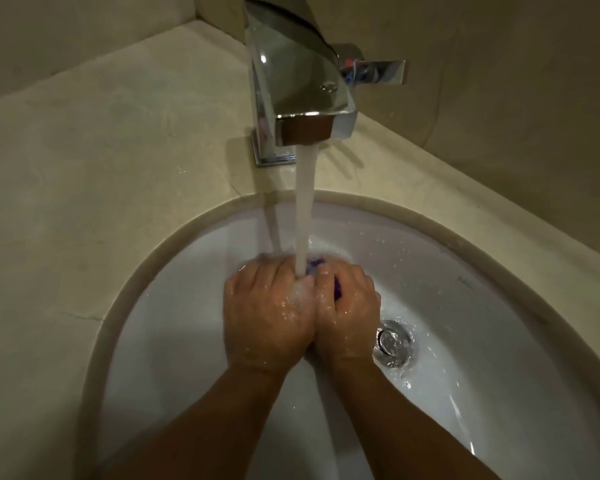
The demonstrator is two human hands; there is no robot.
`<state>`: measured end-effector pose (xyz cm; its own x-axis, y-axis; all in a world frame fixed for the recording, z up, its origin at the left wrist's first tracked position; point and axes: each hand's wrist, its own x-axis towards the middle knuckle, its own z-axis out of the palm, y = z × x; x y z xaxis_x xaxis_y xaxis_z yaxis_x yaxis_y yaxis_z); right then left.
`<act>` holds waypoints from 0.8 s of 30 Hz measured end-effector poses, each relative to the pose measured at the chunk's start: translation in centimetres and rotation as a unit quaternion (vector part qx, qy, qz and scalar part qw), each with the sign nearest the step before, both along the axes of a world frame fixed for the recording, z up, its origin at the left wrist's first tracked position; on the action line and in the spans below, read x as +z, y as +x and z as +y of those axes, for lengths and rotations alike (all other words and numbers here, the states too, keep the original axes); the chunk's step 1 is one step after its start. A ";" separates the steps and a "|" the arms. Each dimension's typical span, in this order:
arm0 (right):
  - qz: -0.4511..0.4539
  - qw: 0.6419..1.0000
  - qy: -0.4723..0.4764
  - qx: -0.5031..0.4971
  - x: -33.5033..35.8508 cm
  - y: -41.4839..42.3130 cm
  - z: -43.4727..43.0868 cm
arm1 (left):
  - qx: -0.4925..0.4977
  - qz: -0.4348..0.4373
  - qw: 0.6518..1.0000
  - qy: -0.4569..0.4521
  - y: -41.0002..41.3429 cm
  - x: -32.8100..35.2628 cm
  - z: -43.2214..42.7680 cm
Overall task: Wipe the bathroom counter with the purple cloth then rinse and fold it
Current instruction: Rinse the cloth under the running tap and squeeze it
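Water stream [305,209] from chrome tap [298,84] fell on purple cloth [314,264], left hand [269,306] and right hand [347,303] both clenched around it, pressed together over white sink [174,323].

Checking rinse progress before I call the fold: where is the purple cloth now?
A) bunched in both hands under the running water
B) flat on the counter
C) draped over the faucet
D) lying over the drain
A: slivers of the purple cloth show between the left hand and right hand, both curled round it in the water stream.
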<state>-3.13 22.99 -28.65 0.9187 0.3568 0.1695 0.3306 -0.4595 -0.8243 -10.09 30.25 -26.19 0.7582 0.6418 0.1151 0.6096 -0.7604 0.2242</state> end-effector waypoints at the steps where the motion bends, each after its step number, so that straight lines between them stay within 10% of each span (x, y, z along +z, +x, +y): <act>1: -0.002 1.000 0.000 0.000 -0.1 0.2 0.1 | 0.017 0.001 1.000 0.003 0.1 -0.1 -0.2; 24: 0.030 0.999 -0.038 0.024 1.0 2.3 -0.4 | 0.012 -0.138 0.987 -0.077 1.9 0.8 0.3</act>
<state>-0.84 22.62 -27.63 0.9077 0.4107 0.0859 0.3054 -0.5064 -0.8064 -8.21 30.57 -25.40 0.6959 0.6851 0.2153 0.5264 -0.6906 0.4960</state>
